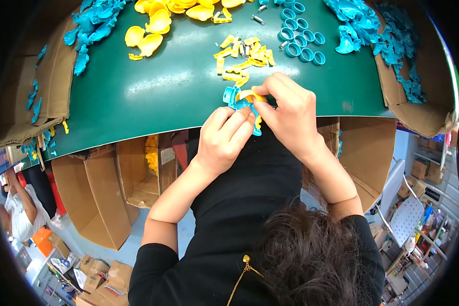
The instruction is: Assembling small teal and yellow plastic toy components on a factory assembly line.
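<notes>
At the near edge of the green table [188,97], my left hand [224,137] grips a blue plastic part [231,95] with a round collar at its far end. Its lower portion is partly hidden behind my fingers, and some yellow shows there. Between the thumb and fingertips of my right hand [290,109] is a curved yellow plastic strip [247,95], pressed against the blue part. Just beyond lies a loose pile of small yellow plastic pieces [252,56], with a few small metal cylinders among them.
Blue rings [293,49] stand grouped at the back right. Yellow rounded shells [155,23] lie at the back. Blue plastic pieces are heaped at the left [94,23] and right [352,25]. Cardboard boxes [38,92] flank the table; others [94,194] stand below its near edge.
</notes>
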Motion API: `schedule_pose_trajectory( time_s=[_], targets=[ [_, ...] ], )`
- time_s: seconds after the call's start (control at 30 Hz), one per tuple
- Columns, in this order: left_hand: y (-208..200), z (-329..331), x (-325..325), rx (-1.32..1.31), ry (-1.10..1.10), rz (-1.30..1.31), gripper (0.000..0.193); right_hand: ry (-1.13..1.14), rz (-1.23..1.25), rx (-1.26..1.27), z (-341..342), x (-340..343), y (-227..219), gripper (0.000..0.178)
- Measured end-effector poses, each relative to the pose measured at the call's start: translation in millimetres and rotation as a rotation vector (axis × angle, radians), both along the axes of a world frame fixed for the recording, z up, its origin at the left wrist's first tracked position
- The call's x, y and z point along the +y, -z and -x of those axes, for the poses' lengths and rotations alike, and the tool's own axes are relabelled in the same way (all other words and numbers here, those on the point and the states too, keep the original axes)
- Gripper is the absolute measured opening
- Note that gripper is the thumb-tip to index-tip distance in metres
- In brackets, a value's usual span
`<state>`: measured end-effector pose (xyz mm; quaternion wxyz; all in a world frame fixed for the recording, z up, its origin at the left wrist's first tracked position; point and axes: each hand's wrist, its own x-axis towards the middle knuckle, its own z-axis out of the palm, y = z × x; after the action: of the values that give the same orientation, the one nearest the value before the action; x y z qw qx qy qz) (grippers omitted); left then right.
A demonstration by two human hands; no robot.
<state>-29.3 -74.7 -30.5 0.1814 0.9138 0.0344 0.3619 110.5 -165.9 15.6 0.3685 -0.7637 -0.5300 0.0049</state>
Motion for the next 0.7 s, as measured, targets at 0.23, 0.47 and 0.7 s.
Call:
schedule_pose_trajectory(
  time_s=[0.23, 0.47, 0.7],
  targets=[
    [1.2, -1.1, 5.9, -0.029, 0.041, -0.033, 0.024, -0.060, 0.004, 0.016, -9.1, 3.8, -2.7, 0.014],
    [1.2, 0.9, -2.5, -0.020, 0.011, -0.061, 0.019, -0.002, -0.090, 0.060, 11.2, -19.1, 5.4, 0.014],
    [-10.7, -1.2, 6.5, 0.026, 0.063, -0.002, 0.020, -0.191, 0.093, 0.157, -23.0, -5.5, -12.2, 0.016]
  ],
)
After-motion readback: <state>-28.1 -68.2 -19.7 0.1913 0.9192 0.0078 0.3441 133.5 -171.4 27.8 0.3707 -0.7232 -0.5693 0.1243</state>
